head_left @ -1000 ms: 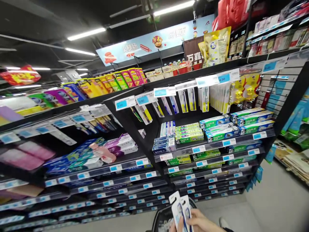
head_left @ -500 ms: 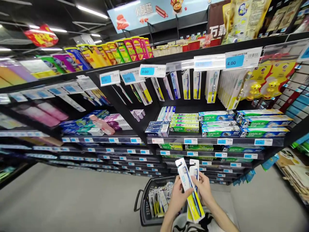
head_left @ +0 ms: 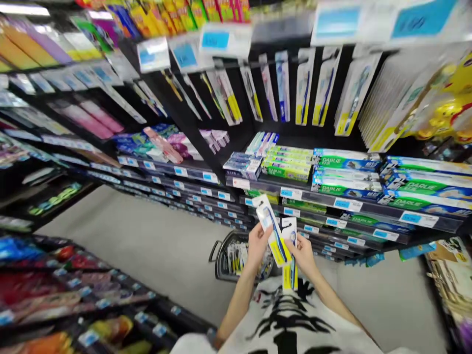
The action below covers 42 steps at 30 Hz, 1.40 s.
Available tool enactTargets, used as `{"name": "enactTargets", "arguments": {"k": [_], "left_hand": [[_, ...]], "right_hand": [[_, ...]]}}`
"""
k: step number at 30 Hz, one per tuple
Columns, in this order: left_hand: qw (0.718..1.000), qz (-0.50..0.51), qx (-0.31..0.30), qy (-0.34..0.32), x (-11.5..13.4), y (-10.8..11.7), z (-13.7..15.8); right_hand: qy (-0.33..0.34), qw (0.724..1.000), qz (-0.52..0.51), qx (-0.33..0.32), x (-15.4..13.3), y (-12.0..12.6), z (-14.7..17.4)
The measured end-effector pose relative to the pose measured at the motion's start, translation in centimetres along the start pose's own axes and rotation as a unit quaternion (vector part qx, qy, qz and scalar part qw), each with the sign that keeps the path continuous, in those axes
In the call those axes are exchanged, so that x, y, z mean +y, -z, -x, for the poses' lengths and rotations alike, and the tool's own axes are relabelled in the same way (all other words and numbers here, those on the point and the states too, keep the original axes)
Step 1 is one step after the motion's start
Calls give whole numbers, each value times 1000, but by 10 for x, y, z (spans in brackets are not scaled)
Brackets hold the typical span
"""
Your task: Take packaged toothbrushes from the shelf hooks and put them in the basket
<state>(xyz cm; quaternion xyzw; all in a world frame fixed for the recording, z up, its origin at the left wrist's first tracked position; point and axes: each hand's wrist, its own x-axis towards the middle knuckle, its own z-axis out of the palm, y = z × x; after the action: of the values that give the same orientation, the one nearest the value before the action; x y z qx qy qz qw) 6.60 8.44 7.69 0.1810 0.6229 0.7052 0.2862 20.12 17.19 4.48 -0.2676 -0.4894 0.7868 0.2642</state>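
Observation:
My left hand (head_left: 259, 243) grips a packaged toothbrush (head_left: 272, 230), a blue brush on a white and yellow card, tilted to the left. In my right hand (head_left: 303, 253) is a second packaged toothbrush (head_left: 289, 274), more upright and partly behind the first. The two cards overlap, and my right fingers lie at the overlap. Below and to the left stands a dark shopping basket (head_left: 218, 265) on the floor, with many packaged toothbrushes in it. My left forearm passes beside its right part.
Shelves ahead carry stacked toothpaste boxes (head_left: 346, 184). Above them hang packaged toothbrushes (head_left: 304, 88) on hooks, under price tags (head_left: 224, 40). Another stocked shelf (head_left: 110, 305) runs along the lower left. Grey floor (head_left: 155, 231) lies between the shelves.
The view has tilted downward and shifted, so my shirt and a lower left shelf now show. The two toothbrush packs have slid apart somewhat, the left one higher. Both hands still hold them.

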Motion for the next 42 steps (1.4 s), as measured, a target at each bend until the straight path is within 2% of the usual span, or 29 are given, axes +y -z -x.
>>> {"name": "enactTargets", "arguments": {"k": [5,10,13,18,21,25,28,35,40,42], "left_hand": [[1000,1,21,-17,-11,-8,-4],[996,39,-74,36,-18,-14,7],[995,38,-83,39,-20,-14,10],[996,46,-54,54,-23,-9,6],[996,47,-51,51,-23,-3,5],[997,33,-54,51,-26,5,8],[997,38,-43,60,-31,8,11],[995,32,-62,66,-36,11,17],[994,10,-41,101,-38,1,18],[995,4,-27,93,-43,-6,14]], "right_hand": [[-16,999,20,28,7,11,2],[0,997,36,63,9,21,5],[-2,998,25,63,6,21,3],[-50,999,-10,20,4,17,5],[-96,995,-26,-9,12,22,15],[-170,977,-75,-105,25,39,33],[-188,968,-63,-156,26,49,37],[-135,985,-3,-105,22,52,25],[-115,991,32,-63,45,55,22],[-102,993,43,-41,55,55,16]]}}
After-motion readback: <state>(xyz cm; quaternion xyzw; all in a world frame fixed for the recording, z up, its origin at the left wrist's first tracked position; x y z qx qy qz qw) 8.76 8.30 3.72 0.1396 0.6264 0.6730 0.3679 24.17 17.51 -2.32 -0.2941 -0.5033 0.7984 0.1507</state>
